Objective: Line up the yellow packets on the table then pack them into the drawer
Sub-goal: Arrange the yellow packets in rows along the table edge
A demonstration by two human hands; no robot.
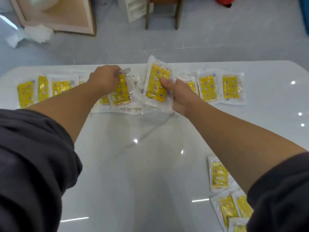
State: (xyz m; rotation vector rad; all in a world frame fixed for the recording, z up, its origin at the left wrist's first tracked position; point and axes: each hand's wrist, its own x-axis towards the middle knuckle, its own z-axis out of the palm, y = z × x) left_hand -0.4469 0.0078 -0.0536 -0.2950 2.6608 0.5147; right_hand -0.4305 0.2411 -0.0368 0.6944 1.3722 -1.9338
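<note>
At the white table's (133, 164) far edge, the left hand (104, 78) pinches a yellow packet (122, 93) lying there; the right hand (179, 94) grips a raised packet (154, 84), thumb pressing.

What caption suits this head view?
Right hand holds a raised yellow packet; left hand grips a second packet in the row along the far edge of the white table.

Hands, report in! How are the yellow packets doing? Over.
Left hand pinching a row packet. Right hand holding a lifted packet. Loose packets near right, not lined up. No drawer in sight.
</note>
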